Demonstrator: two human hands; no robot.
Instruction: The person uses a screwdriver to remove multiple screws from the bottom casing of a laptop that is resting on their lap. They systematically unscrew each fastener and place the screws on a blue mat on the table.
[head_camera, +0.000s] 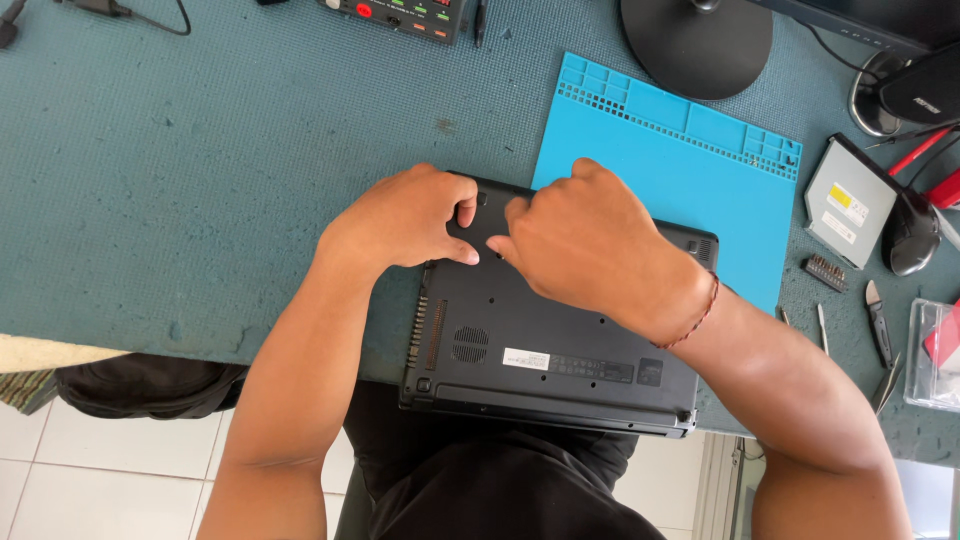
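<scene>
Laptop (545, 345), matte black plastic, lies bottom-up on the teal bench with round vent holes, a slotted grille and a pale label showing; its far right corner overlaps a smooth blue silicone mat (690, 180). At the laptop's far edge, the left hand (400, 218) and right hand (585, 240) sit close together, both curled with fingertips pressed on the casing, gripping nothing loose. Right of the laptop lies a flat silver optical drive (848, 203).

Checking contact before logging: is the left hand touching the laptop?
Touching. The head view shows the left hand with its fingers pressed on the upturned black laptop.
</scene>
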